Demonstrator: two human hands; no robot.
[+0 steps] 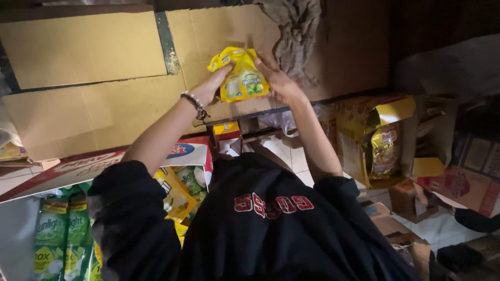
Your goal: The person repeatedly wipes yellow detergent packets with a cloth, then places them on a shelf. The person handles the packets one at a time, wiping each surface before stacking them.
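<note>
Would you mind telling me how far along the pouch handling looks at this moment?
Done: cannot tell; no sorted pile shows. In hand: the left hand and right hand hold one yellow pouch over flattened cardboard. Left: green pouches sit in the open carton.

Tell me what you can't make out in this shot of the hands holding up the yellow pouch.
- Head view: back of the yellow pouch, turned away.
- Fingertips of the left hand and right hand, behind the pouch.
- Inside the open carton: too dark.
- Green packets: cut off by the bottom edge.
</note>
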